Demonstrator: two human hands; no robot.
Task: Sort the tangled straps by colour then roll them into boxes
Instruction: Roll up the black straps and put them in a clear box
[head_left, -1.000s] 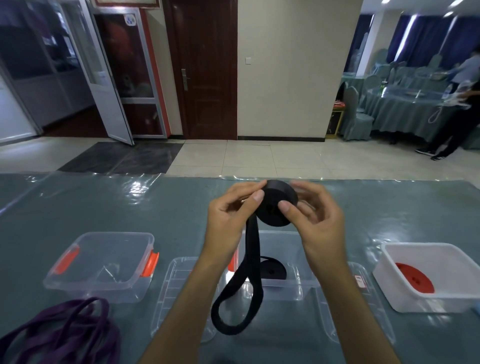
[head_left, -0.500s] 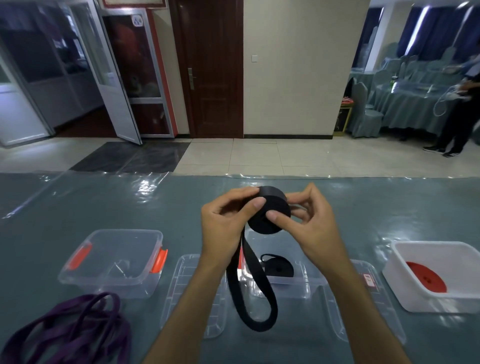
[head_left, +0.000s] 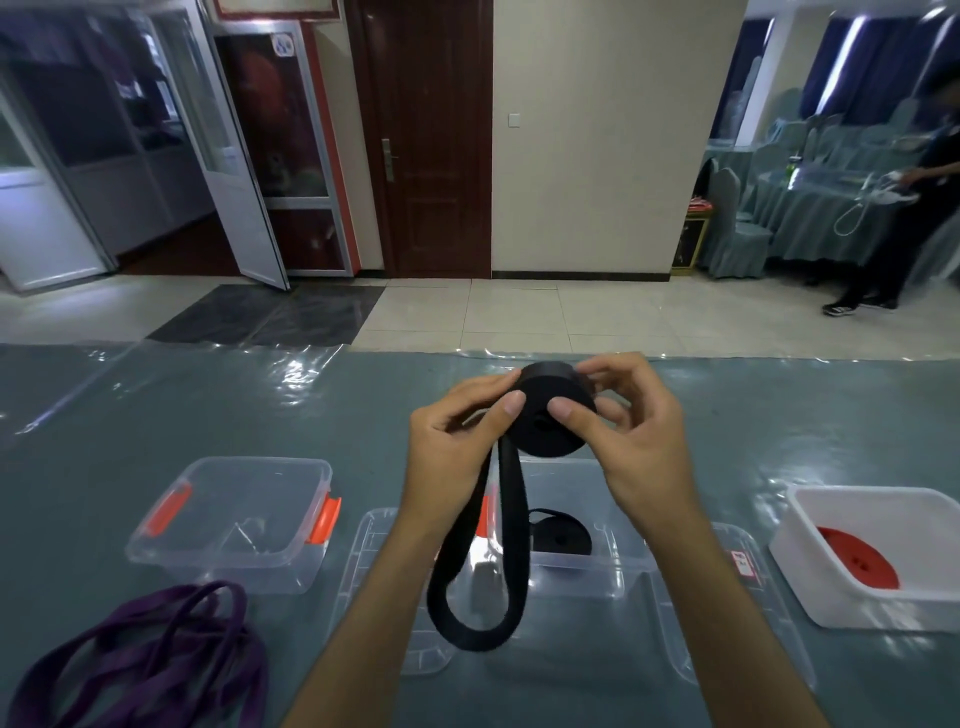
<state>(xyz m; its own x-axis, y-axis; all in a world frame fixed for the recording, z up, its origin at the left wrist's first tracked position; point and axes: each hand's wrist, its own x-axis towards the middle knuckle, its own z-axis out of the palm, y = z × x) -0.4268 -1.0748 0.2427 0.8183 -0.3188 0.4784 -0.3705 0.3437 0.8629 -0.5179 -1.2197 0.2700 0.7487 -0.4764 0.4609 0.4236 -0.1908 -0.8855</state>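
1. The black strap roll (head_left: 553, 415) is held in the air above the bench (head_left: 78, 467), between both hands, at the middle of the view.
2. The left hand (head_left: 457, 447) is on the left side of the roll; its thumb lies on the flat face near the centre and its fingers curl around the rim, so it grips the roll.
3. The right hand (head_left: 639, 441) is on the right side; its thumb presses the face just beside the left thumb, and its fingers curl behind and over the top of the roll.
4. The unrolled part of the black strap (head_left: 478, 587) hangs down from the roll below the left hand as a long loop, in front of the middle clear box (head_left: 597, 571).
5. Inside this middle box lies another black roll (head_left: 561, 535).
6. A clear box with orange clips (head_left: 234, 519) stands to the left, well apart from the hands.
7. A white box (head_left: 883, 608) stands to the right, with a red strap roll (head_left: 857, 556) leaning inside it.
8. The purple straps (head_left: 156, 660) lie in a loose tangle on the bench at the lower left.
9. Two clear lids (head_left: 374, 582) lie flat on the bench, one on each side of the middle box.
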